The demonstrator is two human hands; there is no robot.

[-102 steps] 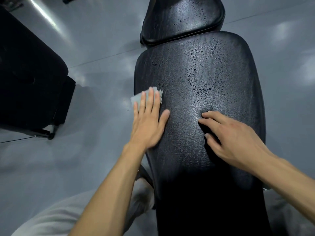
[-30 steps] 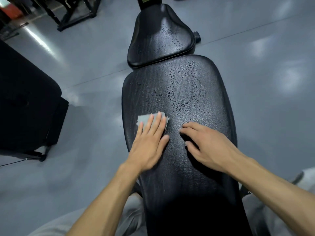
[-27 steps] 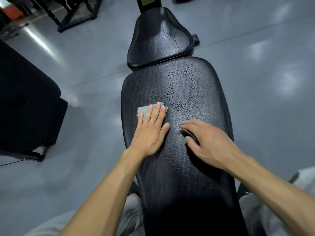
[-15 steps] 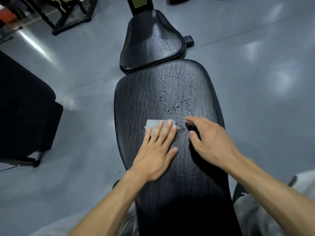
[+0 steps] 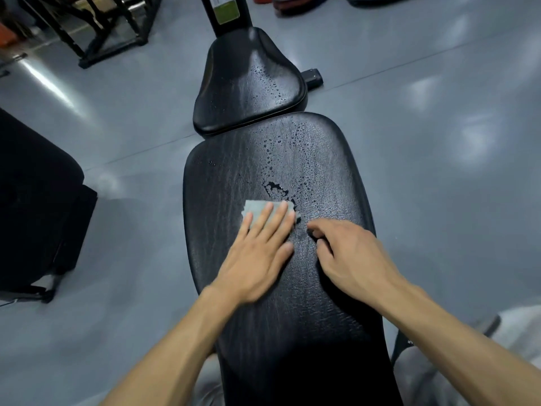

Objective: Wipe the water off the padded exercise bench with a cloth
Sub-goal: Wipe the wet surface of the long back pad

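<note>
The black padded bench [image 5: 222, 183] runs away from me, with a smaller seat pad [image 5: 248, 83] at its far end. Water drops [image 5: 295, 159] dot the far right half of the long pad, and a small puddle [image 5: 275, 189] sits just beyond the cloth. My left hand [image 5: 260, 250] lies flat with straight fingers, pressing a small grey cloth [image 5: 254, 207] onto the pad; only the cloth's far edge shows. My right hand [image 5: 351, 256] rests on the pad beside it, fingertips touching the surface, holding nothing.
Grey glossy floor [image 5: 424, 142] surrounds the bench. A dark padded machine [image 5: 38, 206] stands to the left. A black metal frame [image 5: 108, 27] is at the far left, and an upright post [image 5: 225, 13] rises behind the seat pad. My legs in light trousers straddle the bench.
My left hand has slid the cloth from the pad's left edge toward its middle, pushing drops into a puddle ahead of it. The right hand has stayed resting on the pad.
</note>
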